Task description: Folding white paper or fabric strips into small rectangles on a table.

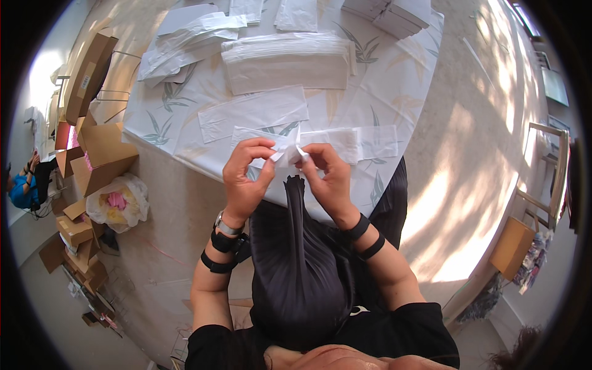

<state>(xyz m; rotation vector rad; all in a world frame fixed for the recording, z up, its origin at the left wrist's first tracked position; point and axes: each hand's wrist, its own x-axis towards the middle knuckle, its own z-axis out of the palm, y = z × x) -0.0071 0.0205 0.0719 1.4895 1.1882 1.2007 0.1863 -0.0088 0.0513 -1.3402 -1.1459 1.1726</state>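
Both my hands meet above the near edge of the table, pinching a small thin white sheet [287, 156] between them. Thumb and fingertips of my left hand [246, 176] close on its left side. My right hand [330, 179] grips the right side the same way. Whether the sheet is paper or plastic film I cannot tell. Just beyond my fingers lie a folded white packet [336, 140] and a see-through flat piece [378, 142]. A flat white bag-like piece [254, 115] rests farther up, with a thick stack of white sheets [287, 66] behind it.
A leaf-patterned cloth covers the table [394, 80]. Loose white sheets [191, 46] lie far left, white boxes [394, 13] far right. Dark pleated fabric [302, 265] covers my lap. Open cardboard boxes [102, 154] and a plastic bag [120, 203] stand left; another person [28, 185] is beyond.
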